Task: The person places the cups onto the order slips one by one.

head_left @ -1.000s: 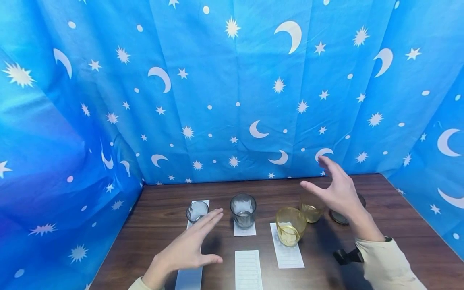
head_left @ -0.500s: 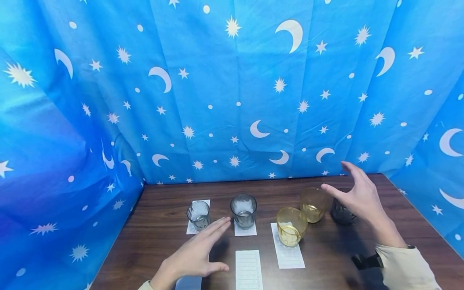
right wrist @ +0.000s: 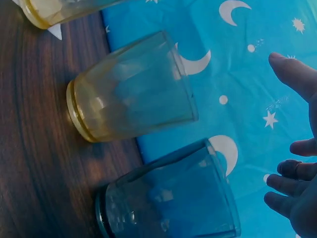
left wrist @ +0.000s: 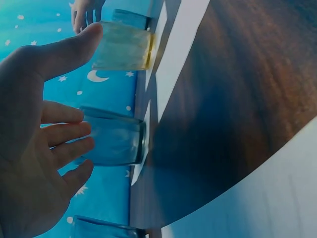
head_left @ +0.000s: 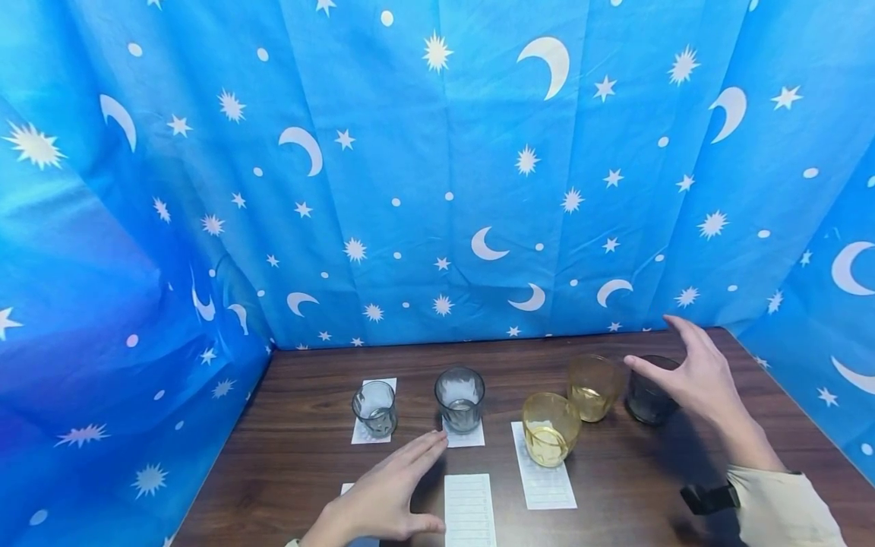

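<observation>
Fingers point(right wrist: 287, 186) near dark glass point(right wrist: 168, 198), amber glass point(right wrist: 133, 91) alongside

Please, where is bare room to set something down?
Bare wood lies between the small grey tumbler and the table's left edge, and between the larger grey tumbler and the rear yellow tumbler. It is crowded at the latter's right and front: dark tumbler, front yellow tumbler.

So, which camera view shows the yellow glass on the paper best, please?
The head view: the yellow glass stands whole and uncovered on its paper strip. The left wrist view shows it sideways, partly behind the left hand; the right wrist view crops it at the top edge.
</observation>
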The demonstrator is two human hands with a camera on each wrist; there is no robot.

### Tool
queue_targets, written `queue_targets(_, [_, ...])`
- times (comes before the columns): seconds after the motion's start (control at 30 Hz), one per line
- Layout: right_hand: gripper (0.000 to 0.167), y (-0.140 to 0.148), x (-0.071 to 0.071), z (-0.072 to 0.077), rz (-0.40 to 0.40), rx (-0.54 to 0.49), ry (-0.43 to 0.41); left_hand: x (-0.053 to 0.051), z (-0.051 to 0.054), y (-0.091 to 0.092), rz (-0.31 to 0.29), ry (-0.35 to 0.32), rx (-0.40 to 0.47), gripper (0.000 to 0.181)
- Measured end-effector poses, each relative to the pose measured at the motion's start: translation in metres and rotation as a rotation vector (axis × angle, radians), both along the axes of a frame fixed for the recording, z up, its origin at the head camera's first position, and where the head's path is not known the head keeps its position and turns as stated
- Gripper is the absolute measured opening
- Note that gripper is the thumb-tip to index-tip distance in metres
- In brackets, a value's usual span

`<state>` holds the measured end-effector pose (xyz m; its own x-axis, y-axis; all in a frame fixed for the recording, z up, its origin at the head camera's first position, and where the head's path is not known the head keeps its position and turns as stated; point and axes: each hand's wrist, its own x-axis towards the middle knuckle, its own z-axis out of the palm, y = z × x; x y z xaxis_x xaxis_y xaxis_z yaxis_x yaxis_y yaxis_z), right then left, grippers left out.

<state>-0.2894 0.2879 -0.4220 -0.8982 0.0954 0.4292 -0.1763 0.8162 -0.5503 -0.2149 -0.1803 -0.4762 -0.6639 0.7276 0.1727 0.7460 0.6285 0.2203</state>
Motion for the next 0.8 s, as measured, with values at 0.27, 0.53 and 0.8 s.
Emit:
queue_targets(0.27, [0.097,0.005,-0.002,-0.006,-0.013,0.006,-0.044,0.002,-0.013,0.003,-0.012,-0.006,-0.019,0.104])
queue_targets(0.53, [0.098,0.009,-0.005,-0.015,-0.017,0.006,-0.062,0.002,-0.020,0.005,-0.034,0.004,-0.044,0.102])
queue_targets(0.8, [0.099,0.014,-0.009,-0.028,-0.018,0.012,-0.074,0.003,-0.028,0.006,-0.028,-0.157,-0.054,0.099])
